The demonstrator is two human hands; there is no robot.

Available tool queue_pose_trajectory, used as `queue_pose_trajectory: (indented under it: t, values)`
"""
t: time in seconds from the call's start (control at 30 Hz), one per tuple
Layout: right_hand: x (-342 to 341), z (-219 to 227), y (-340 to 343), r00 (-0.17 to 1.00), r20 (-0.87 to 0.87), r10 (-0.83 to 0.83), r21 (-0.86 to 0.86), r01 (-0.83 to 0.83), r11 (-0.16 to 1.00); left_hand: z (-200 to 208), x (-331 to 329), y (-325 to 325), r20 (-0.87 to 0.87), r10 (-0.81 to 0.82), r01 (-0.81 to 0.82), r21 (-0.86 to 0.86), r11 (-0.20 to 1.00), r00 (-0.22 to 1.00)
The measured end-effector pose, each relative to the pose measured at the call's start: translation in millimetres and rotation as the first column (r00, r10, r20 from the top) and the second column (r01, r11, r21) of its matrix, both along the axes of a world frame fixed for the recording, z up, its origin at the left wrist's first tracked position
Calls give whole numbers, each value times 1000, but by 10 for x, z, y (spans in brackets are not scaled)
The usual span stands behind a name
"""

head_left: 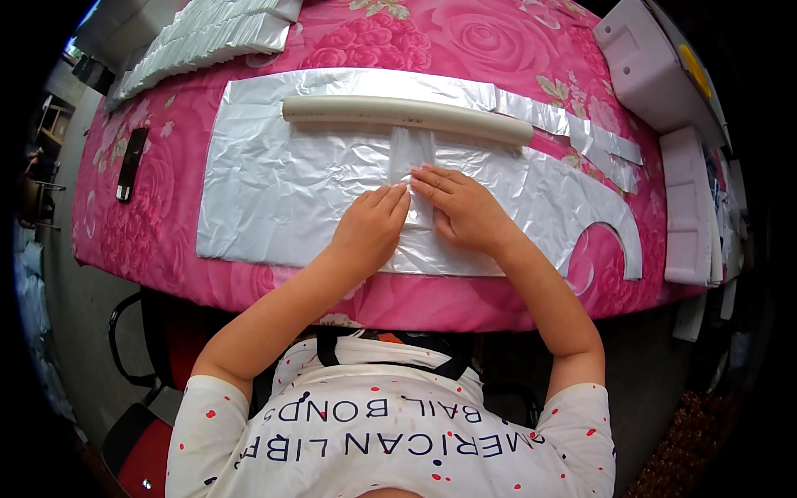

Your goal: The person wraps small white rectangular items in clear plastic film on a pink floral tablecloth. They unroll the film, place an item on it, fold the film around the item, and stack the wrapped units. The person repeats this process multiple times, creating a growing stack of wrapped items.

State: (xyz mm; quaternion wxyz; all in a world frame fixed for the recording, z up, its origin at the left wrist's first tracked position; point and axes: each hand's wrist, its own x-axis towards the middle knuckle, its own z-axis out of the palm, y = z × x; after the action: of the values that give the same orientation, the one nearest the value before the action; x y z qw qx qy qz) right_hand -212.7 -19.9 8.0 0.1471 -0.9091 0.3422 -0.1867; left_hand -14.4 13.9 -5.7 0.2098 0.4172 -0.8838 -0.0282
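Observation:
A thin, silvery-white plastic sheet (pixel 274 191) is spread on the table, with a rounded cut-out at its right end. A narrower folded plastic strip (pixel 413 149) runs front to back across its middle. My left hand (pixel 369 226) lies on the left edge of this strip, fingers stretched out and side by side. From the other side my right hand (pixel 461 207) rests on the strip, fingers extended and thumb lower down. The fingertips of both hands nearly meet. Just beyond them a long cream-coloured pipe (pixel 407 114) lies across the sheet, over the strip's far end.
A pink flowered cloth (pixel 490 37) covers the table. Stacked folded white plastic pieces (pixel 207 37) sit at the far left, and a slim black object (pixel 132 164) lies nearer. White foam boxes (pixel 656 66) line the right edge. A red-and-black chair (pixel 137 448) stands at lower left.

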Motion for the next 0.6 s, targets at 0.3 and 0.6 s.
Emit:
queue_pose_trajectory:
  t: [0.3,0.6]
  values:
    - [27,-73,274,972,217,93,-81,-77,994,123,212,255,-161,-260,259,-24,965,952]
    - [40,-33,420,945,294,-145,154,103,983,114,214,317,-269,-94,131,122,984,958]
